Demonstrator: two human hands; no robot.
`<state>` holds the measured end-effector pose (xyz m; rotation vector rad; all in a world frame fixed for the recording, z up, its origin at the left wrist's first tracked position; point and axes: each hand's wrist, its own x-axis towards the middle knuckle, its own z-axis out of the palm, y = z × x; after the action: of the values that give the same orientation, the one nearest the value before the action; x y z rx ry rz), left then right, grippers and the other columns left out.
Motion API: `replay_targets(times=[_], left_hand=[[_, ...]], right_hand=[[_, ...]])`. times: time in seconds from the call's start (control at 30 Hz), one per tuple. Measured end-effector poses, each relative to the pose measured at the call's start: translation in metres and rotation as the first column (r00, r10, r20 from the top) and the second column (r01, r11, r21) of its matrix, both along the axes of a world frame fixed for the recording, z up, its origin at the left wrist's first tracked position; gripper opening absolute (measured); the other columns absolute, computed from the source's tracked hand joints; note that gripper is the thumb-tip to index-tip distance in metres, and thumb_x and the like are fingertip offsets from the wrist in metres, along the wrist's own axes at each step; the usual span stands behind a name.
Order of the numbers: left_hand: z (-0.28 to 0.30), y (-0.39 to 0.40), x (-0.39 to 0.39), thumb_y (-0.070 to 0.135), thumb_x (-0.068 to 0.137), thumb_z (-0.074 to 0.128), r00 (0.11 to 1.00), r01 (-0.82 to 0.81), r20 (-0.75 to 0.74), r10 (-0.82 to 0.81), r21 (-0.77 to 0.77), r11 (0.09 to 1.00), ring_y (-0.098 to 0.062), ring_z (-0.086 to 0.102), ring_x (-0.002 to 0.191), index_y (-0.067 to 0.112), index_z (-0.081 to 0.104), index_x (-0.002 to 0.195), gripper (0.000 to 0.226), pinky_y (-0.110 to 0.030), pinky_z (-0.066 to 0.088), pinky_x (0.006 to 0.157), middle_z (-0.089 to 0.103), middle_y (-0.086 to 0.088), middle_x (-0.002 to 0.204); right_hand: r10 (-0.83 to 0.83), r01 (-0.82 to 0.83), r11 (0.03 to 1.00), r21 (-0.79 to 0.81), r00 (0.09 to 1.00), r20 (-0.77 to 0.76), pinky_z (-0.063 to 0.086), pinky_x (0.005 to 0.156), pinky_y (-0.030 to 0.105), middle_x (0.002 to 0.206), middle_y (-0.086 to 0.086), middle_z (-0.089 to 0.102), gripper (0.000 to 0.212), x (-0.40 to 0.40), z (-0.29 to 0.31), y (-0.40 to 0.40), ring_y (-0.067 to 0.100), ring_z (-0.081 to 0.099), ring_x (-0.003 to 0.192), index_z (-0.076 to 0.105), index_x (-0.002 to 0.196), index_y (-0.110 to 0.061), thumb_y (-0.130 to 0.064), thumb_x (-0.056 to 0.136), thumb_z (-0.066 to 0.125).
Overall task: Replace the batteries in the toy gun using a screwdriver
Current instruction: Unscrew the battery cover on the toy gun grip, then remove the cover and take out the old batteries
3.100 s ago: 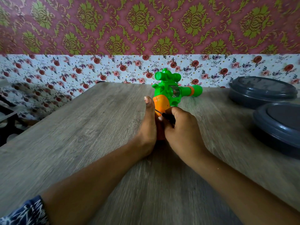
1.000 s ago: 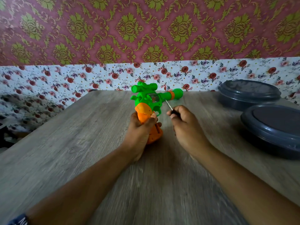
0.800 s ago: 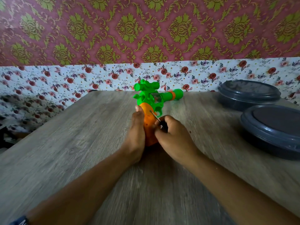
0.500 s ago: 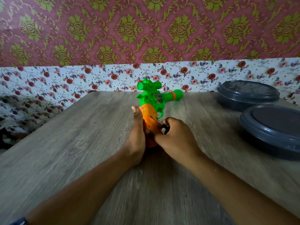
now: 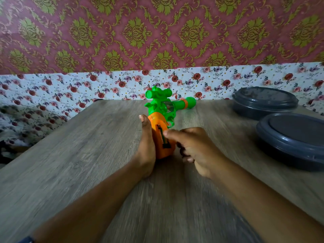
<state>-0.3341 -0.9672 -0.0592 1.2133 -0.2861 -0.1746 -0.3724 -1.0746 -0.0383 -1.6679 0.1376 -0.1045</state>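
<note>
Right hand [image 5: 194, 148]: curled beside the orange grip, thumb at the slot; screwdriver hidden.
Left hand [image 5: 146, 146]: flat, fingers together, bracing the grip.
Toy gun [image 5: 162, 118]: one, mid-tabletop [image 5: 70, 155].
Progress: compartment apparently opened; battery swap and refastening remain.
Far right: two lidded grey containers [image 5: 291, 141].

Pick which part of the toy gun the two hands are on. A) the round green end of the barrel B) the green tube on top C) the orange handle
C: the left hand lies flat against the orange handle of the toy gun and the right hand touches its other side.
</note>
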Motion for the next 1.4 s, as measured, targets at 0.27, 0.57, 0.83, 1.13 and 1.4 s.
replay_targets(times=[0.27, 0.57, 0.83, 1.13, 1.4], left_hand=[[-0.002, 0.001, 0.004, 0.060, 0.091, 0.008, 0.999, -0.052, 0.009, 0.052, 0.055, 0.997, -0.019, 0.061, 0.083, 0.021, 0.053, 0.114, 0.065, -0.034, 0.053, 0.075, 0.062, -0.006, 0.093], [-0.002, 0.002, 0.001, 0.044, 0.092, 0.035, 0.998, -0.047, 0.045, 0.042, 0.110, 0.993, -0.022, 0.060, 0.088, 0.022, 0.036, 0.131, 0.045, -0.033, 0.054, 0.072, 0.058, -0.008, 0.102], [-0.005, 0.003, 0.009, 0.006, 0.094, 0.050, 0.994, -0.108, 0.024, 0.106, 0.157, 0.982, -0.022, 0.068, 0.085, 0.019, 0.036, 0.137, 0.047, -0.032, 0.057, 0.066, 0.063, -0.007, 0.106], [-0.002, 0.008, 0.014, 0.025, 0.098, 0.041, 0.978, -0.207, 0.005, 0.208, 0.104, 0.973, -0.012, 0.066, 0.064, 0.012, 0.043, 0.133, 0.038, -0.028, 0.056, 0.060, 0.063, -0.006, 0.087], [0.000, 0.011, 0.016, 0.045, 0.097, 0.032, 0.971, -0.211, -0.103, 0.216, 0.055, 0.976, -0.016, 0.065, 0.066, 0.017, 0.043, 0.133, 0.047, -0.031, 0.055, 0.059, 0.064, -0.008, 0.088]], right_hand=[[-0.345, 0.371, 0.856, -0.359, 0.929, 0.135, 0.029, 0.049, 0.024, 0.051, 0.003, 0.043, 0.030, 0.019, 0.001, -0.079, 0.019, 0.043, 0.047, 0.054, 0.063, -0.009, -0.031, 0.069, 0.073], [-0.410, 0.268, 0.503, -0.821, 0.911, 0.046, 0.039, 0.061, 0.029, 0.082, 0.013, 0.062, 0.033, 0.026, -0.015, -0.097, 0.032, 0.061, 0.082, 0.058, 0.078, -0.007, -0.039, 0.075, 0.067], [-0.372, 0.304, 0.484, -0.821, 0.920, 0.121, 0.040, 0.069, 0.032, 0.094, 0.010, 0.057, 0.022, 0.019, -0.003, -0.090, 0.033, 0.056, 0.096, 0.051, 0.099, -0.009, -0.026, 0.086, 0.054], [-0.144, 0.245, 0.938, -0.247, 0.920, 0.364, 0.040, 0.044, 0.015, 0.063, 0.000, 0.067, 0.015, 0.013, 0.000, -0.058, 0.003, 0.056, 0.048, 0.064, 0.073, -0.018, -0.006, 0.083, 0.063], [-0.014, 0.033, 0.999, -0.032, 0.883, 0.470, 0.049, 0.045, 0.021, 0.072, 0.003, 0.062, 0.013, 0.007, 0.005, -0.027, 0.010, 0.056, 0.061, 0.063, 0.083, -0.016, -0.007, 0.089, 0.055]])
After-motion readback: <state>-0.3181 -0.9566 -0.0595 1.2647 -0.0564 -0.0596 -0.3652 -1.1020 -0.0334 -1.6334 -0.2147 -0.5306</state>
